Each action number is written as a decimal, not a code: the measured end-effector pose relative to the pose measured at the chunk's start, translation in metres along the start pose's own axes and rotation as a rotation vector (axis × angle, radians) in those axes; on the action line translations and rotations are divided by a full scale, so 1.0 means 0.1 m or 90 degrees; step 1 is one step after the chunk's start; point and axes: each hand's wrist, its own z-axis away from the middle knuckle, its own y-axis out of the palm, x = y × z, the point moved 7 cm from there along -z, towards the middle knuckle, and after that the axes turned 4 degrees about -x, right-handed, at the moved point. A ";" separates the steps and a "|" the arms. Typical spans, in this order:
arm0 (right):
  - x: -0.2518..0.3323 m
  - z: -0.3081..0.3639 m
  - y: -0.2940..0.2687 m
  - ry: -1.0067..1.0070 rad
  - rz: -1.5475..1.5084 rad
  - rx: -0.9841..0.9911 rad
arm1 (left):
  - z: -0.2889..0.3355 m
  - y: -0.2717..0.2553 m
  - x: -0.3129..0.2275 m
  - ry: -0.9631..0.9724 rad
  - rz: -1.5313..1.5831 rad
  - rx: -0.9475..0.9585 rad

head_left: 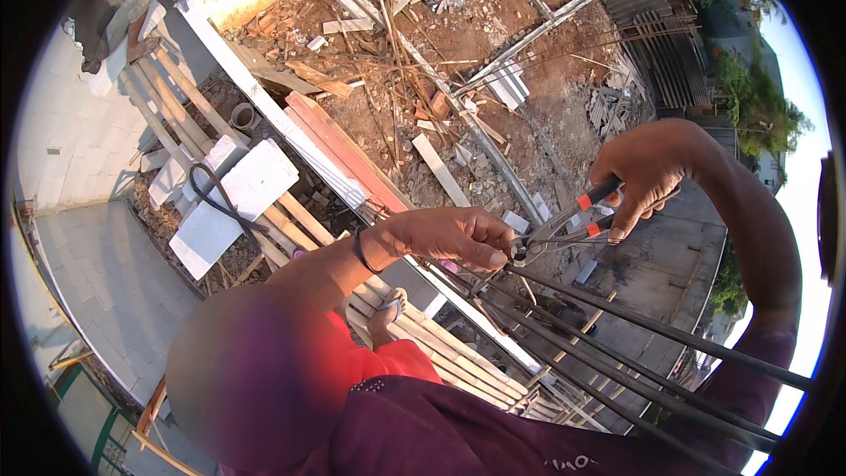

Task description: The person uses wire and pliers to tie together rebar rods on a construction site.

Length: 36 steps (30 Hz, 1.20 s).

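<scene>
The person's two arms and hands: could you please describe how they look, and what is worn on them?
Neither hand wears a glove. The left hand has a thin dark band around its wrist, while the right hand shows none. A dark purple sleeve covers the right upper arm. The left sleeve is too blurred to describe.

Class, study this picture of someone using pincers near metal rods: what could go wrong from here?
Nipped fingers: the left hand is close beside the jaws of the pincers in the right hand, so closing them might catch a fingertip.

Lost footing: a sandaled foot is on or beside the bamboo poles, which could roll or shift.

Knocked knuckles: the metal rods run close by, so a slip might strike them.
</scene>
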 end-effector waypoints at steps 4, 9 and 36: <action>-0.07 -0.08 0.13 -0.013 -0.098 0.101 | 0.03 -0.06 0.03 -0.012 0.036 -0.045; -0.10 -0.12 0.13 -0.010 -0.121 0.122 | -0.28 0.16 -0.64 0.068 -0.023 -0.143; 0.16 0.42 0.18 -0.345 0.438 -1.074 | 0.16 -0.02 0.11 0.002 -0.104 -0.127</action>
